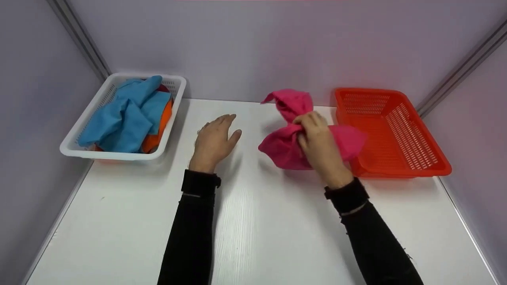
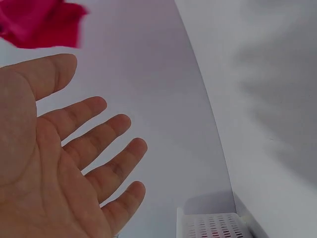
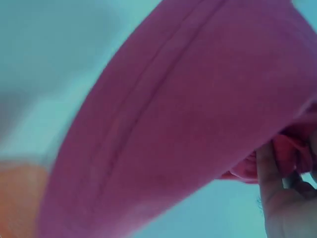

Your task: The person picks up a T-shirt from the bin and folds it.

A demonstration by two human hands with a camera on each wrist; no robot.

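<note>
Right hand [image 1: 319, 142]: Fingers grip a pink cloth [image 1: 283, 148] by a bunched middle, seemingly lifted above the bench [image 1: 241, 229].
Left hand [image 1: 214, 138]: Holds nothing, its fingers extended, palm facing the cloth; left of the gripping fingers and apart from the fabric.
Trailing flap: To the right of the gripping fingers, loose cloth overlaps the near edge of the red basket [image 1: 396, 136] in the head view; contact cannot be told. It could catch on that rim, as it hangs unsupported.
Bunched grip: A narrow pinch may let folds slip free, the cloth's weight spreading outward on several sides.
Pink fabric: Thin, matte and soft-looking, with a line like a seam along one edge and rounded, drooping lobes.
Baskets: Rigid, perforated, plastic-looking rectangles; the white basket [image 1: 109, 155], left of the left hand's fingers, holds crumpled blue cloth [image 1: 128, 114] and orange cloth [image 1: 163, 122].
</note>
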